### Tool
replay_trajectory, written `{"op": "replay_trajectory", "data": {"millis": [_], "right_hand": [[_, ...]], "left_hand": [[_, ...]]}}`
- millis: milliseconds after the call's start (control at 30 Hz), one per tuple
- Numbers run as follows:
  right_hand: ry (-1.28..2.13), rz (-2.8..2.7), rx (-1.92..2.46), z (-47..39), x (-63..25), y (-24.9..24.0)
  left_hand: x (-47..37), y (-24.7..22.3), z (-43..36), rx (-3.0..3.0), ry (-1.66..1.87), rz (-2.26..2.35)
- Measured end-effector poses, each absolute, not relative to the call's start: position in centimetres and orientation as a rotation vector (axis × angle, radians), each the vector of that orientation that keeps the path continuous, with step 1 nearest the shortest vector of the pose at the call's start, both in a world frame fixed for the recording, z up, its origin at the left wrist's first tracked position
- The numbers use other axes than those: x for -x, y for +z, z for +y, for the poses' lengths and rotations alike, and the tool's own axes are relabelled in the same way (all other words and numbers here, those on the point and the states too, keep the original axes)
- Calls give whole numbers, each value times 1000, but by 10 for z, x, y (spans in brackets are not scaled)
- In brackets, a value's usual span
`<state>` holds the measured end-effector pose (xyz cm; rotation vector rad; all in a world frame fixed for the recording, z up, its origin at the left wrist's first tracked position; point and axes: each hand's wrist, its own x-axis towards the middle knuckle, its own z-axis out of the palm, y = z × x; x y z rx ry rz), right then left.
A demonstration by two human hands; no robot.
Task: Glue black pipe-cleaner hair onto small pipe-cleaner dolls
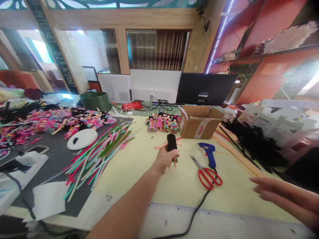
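Note:
My left hand (164, 160) is closed around a small doll (171, 142) over the middle of the table. Black hair covers the back of its head, and its thin pale arms stick out to both sides. Part of its body is hidden by my fingers. At the right edge, my right hand (286, 197) is blurred, its fingers stretched out with nothing visible in them. Between the hands lie red-handled scissors (209, 177) with blades slightly apart, and a blue glue gun (210, 154).
Several finished dolls (163, 122) stand beside a cardboard box (200, 122). Colourful pipe cleaners (99, 152) spread on the left, near a white plate (82, 138) and a heap of dolls (50, 119). Black pipe cleaners (241, 139) lie at right. A black cord (193, 215) crosses the front.

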<state>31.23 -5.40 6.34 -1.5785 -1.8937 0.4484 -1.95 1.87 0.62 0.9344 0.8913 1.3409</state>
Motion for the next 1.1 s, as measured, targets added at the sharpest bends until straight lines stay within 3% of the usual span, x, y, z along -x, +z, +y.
{"op": "replay_trajectory", "data": {"millis": [100, 333, 633, 1100], "right_hand": [[839, -2200, 1466, -14, -246, 80], [843, -2142, 1261, 46, -137, 60], [1259, -1592, 1190, 60, -109, 37], [1210, -1592, 1211, 60, -109, 18]], "left_hand": [[22, 4, 22, -952, 1358, 890], [30, 6, 28, -847, 1348, 826], [34, 8, 32, -602, 1255, 687], [30, 0, 31, -699, 1132, 684]]}}
